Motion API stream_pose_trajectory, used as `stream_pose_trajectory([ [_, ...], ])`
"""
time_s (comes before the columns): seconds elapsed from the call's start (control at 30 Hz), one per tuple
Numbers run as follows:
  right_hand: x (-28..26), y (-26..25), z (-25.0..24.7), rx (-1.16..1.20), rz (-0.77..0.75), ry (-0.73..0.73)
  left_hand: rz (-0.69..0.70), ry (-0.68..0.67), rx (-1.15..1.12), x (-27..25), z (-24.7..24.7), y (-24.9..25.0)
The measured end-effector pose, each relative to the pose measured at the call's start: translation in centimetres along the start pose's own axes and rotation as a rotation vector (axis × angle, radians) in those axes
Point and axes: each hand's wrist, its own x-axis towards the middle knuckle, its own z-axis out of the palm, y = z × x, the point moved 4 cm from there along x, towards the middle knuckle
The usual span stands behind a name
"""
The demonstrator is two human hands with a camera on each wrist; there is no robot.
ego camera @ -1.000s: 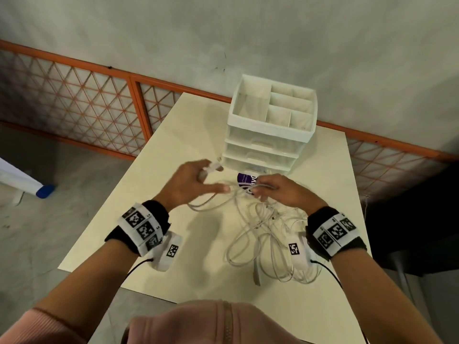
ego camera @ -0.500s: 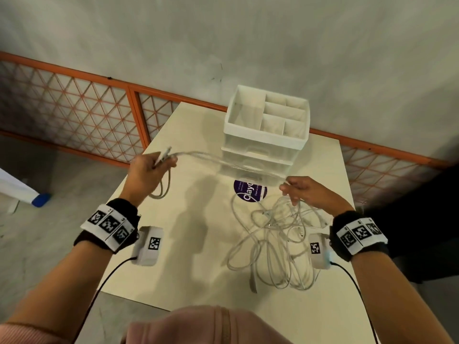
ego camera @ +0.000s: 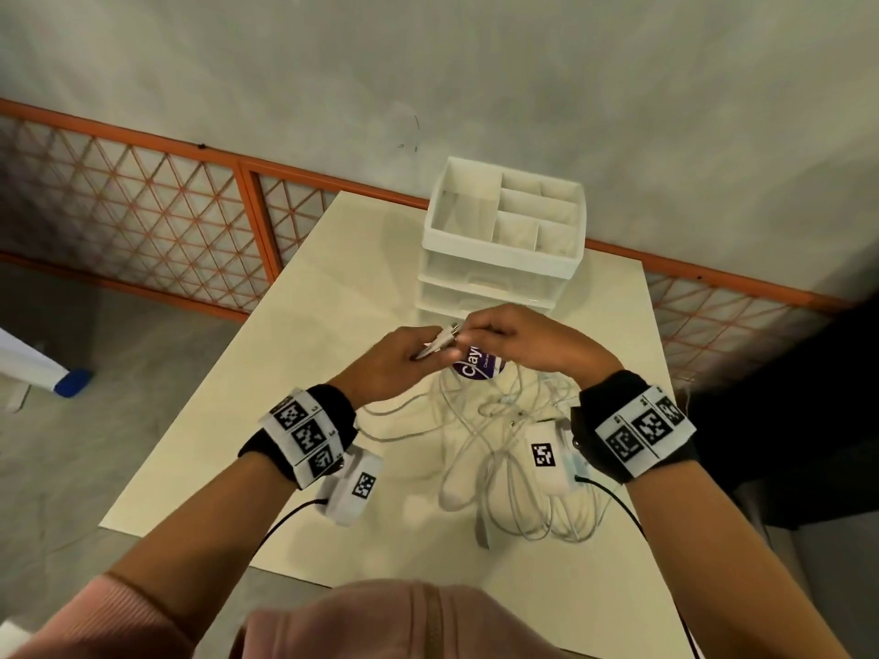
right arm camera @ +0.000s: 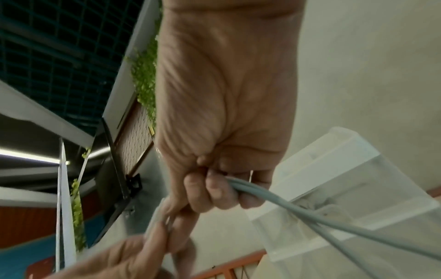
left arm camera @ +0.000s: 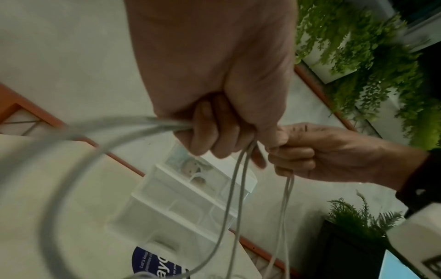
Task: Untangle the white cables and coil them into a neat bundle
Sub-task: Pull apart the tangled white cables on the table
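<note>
A tangle of white cables (ego camera: 511, 473) lies in loose loops on the cream table (ego camera: 333, 287), in front of the drawer unit. My left hand (ego camera: 404, 356) grips a folded length of cable with a plug end sticking out toward the right. In the left wrist view its curled fingers (left arm camera: 210, 132) close round the cable strands (left arm camera: 236, 188). My right hand (ego camera: 513, 337) meets the left one above a purple sticker (ego camera: 475, 368). In the right wrist view its fingers (right arm camera: 214, 188) curl round two cable strands (right arm camera: 322, 220).
A white drawer organiser (ego camera: 504, 240) with open top compartments stands at the table's far side, just beyond my hands. An orange lattice railing (ego camera: 166, 221) runs behind the table on the left. The table's near and left edges drop to a grey floor.
My left hand, stretched out to the left with the cable end, has come back to the middle. The right hand has moved in to meet it, and the cable between them is folded together.
</note>
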Motion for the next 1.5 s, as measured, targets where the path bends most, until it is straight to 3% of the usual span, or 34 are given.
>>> stream_pose_trajectory([
  [0.07, -0.5, -0.1, -0.6, 0.083, 0.006, 0.018, 0.017, 0.061, -0.040, 0.1, -0.3, -0.2],
  [0.23, -1.7, 5.3, 0.0, 0.117, 0.130, 0.007, 0.076, 0.523, -0.020, -1.1, -5.8, 0.3],
  [0.33, -2.1, 8.3, 0.4, 0.121, 0.217, 0.020, 0.083, 0.677, 0.045, -2.0, -8.5, -0.6],
  [0.47, -2.1, 11.0, 0.6, 0.015, 0.315, -0.005, -0.008, 0.896, 0.022, -3.3, -9.6, -2.9],
  [0.53, -2.1, 10.8, -0.1, -0.010, 0.283, 0.096, -0.104, 0.951, 0.046, -4.0, -9.5, -4.3],
  [0.7, -1.5, 5.1, -4.1, 0.067, 0.073, 0.456, -0.324, 0.894, 0.146, -5.6, -9.1, -8.1],
  [0.77, -0.8, 3.2, -5.5, 0.107, -0.008, 0.521, -0.367, 0.835, 0.188, -6.0, -8.6, -8.5],
  [0.87, 1.3, 2.1, -5.0, 0.056, -0.039, 0.466, -0.378, 0.841, 0.231, -6.6, -8.2, -8.2],
  [0.97, 3.6, 2.5, -2.2, -0.059, -0.010, 0.405, -0.395, 0.941, 0.244, -7.3, -8.6, -8.1],
  [1.1, 5.9, 2.7, 1.1, 0.065, 0.034, 0.411, -0.348, 1.068, 0.306, -8.1, -9.8, -7.4],
  [1.17, 6.2, 2.7, 2.8, 0.151, 0.027, 0.340, -0.325, 1.085, 0.293, -8.4, -9.6, -7.1],
  [1.33, 5.6, 5.3, 5.4, 0.173, 0.169, 0.043, -0.335, 1.022, 0.313, -7.1, -8.0, -7.4],
  [1.5, 3.3, 13.7, 3.7, -0.056, 0.402, 0.165, -0.439, 0.850, 0.379, -5.6, -5.9, -8.9],
])
